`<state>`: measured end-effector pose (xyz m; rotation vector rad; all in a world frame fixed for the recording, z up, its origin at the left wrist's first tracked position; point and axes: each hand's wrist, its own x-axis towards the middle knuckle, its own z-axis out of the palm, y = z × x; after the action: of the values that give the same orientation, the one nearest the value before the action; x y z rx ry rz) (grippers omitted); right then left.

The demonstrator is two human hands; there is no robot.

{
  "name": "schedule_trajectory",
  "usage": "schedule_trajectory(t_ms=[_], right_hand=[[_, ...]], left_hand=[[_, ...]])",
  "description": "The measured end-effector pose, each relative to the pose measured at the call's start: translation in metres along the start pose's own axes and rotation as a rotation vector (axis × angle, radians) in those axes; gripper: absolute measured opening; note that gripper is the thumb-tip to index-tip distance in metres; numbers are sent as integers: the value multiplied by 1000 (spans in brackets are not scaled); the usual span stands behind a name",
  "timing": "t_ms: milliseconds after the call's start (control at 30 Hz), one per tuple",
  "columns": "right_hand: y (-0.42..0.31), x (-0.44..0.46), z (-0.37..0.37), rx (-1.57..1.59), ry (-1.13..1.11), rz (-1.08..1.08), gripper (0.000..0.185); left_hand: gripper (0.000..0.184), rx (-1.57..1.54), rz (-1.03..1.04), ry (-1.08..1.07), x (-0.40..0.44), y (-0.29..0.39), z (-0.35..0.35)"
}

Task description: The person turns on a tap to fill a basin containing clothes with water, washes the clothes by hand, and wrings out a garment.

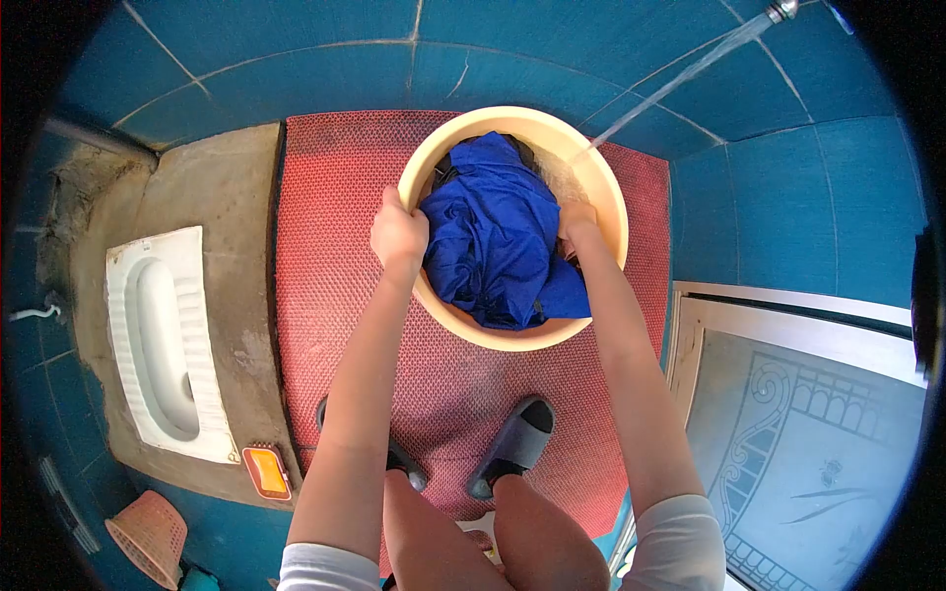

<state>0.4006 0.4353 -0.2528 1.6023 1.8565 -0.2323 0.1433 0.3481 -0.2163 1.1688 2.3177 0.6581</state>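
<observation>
Tap (pixel 783 11) running into basin (pixel 448 326), right side. Blue cloth (pixel 498 231) bunched inside basin, which sits on red mat (pixel 325 335). Left hand (pixel 398 232) clenched on basin's left rim. Right hand (pixel 574 223) inside, against cloth's right edge; fingers partly hidden, can't tell if it's gripping.

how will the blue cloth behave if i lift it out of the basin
The blue cloth looks floppy, since it lies in soft folds, so it would probably sag. With water running into the basin, it is likely wet and heavy for its size.
</observation>
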Motion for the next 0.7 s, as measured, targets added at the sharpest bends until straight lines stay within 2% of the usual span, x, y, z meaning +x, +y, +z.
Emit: schedule_trajectory(t_ms=[67,700], right_hand=[[-2,-6,-7,-122,1,-32,23],[0,3,-2,-12,-58,33,28]], left_hand=[[23,-2,2,12,0,0,0],[24,0,-20,-17,2,0,1]])
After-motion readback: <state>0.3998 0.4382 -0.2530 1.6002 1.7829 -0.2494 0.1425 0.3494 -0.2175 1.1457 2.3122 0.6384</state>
